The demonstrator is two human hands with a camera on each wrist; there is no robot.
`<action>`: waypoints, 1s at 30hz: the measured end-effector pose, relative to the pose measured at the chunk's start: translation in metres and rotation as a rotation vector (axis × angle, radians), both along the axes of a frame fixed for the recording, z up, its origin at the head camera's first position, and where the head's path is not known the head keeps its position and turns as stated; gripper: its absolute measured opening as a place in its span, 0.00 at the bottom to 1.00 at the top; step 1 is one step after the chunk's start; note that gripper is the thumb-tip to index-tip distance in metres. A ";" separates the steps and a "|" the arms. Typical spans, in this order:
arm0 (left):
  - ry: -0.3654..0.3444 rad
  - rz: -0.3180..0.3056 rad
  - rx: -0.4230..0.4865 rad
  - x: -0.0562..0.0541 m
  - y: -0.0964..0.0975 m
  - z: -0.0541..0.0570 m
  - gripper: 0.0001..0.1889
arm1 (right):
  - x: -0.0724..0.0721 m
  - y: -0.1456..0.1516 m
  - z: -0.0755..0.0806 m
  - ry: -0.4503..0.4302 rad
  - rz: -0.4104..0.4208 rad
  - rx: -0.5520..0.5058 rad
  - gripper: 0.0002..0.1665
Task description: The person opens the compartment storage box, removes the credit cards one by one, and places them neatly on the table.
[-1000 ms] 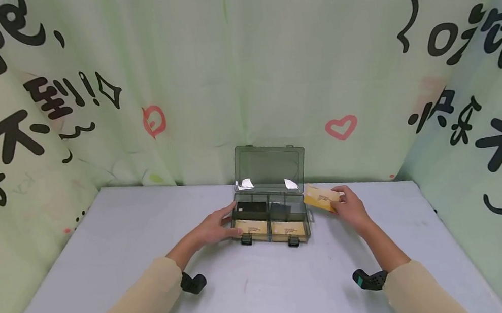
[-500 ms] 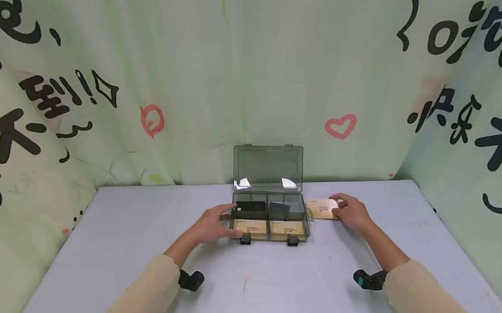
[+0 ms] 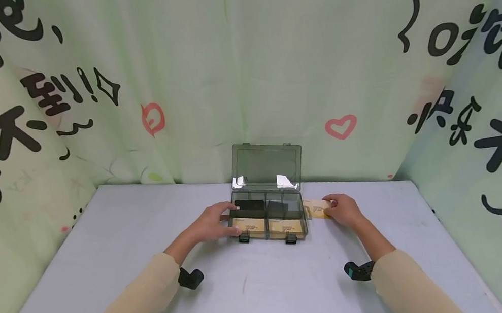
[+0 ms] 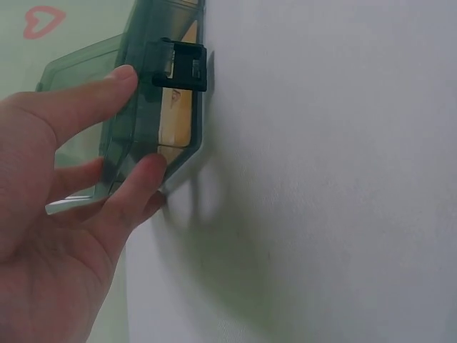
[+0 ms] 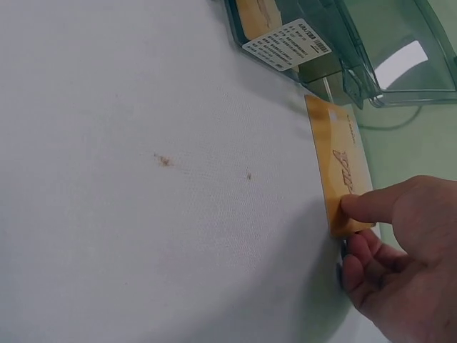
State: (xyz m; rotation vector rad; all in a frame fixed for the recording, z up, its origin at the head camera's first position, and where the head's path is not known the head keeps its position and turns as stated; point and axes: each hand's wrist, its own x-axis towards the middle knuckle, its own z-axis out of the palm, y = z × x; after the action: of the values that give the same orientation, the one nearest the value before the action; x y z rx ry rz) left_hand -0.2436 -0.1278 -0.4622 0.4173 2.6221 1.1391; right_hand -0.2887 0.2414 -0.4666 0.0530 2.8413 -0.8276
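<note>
The right hand [image 3: 343, 209] pinches a yellow printed card [image 5: 335, 164] near 1 end, thumb on its printed face and fingers beneath, the other fingers curled. The card is low over the table [image 3: 292, 285], at the right end of a green-tinted clear plastic box [image 3: 267, 236]; its far end is right by the box's rear corner, though I cannot tell whether they touch. The left hand [image 3: 209, 223] grips the box's left end, thumb on the front edge and fingers spread along the side.

The box sits on the table with its hinged lid [image 3: 267, 167] raised at the back. Its 2 front compartments hold yellow cards, a left set [image 3: 249, 224] and a right set [image 3: 285, 226]. In the rear left is a black block [image 3: 250, 205]; in the rear right, a dark grey item [image 3: 278, 207] too dim to identify. There are 2 black latches [image 3: 291, 238] on the front edge, and the right end carries a white printed label [image 5: 287, 44].

Both forearms wear beige sleeves [image 3: 129, 307]. Behind the table hangs a pale green curtain [image 3: 279, 72] with black lettering and 2 red hearts [image 3: 341, 127].
</note>
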 end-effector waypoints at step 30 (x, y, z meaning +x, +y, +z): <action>-0.023 0.003 0.020 0.000 -0.004 0.000 0.35 | 0.008 0.001 -0.008 0.110 0.053 0.071 0.25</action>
State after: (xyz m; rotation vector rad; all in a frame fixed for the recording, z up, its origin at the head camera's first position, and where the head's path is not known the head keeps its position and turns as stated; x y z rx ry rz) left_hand -0.2436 -0.1313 -0.4621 0.4020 2.5945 1.1655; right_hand -0.2807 0.2426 -0.4749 -0.0602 2.9603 -0.7408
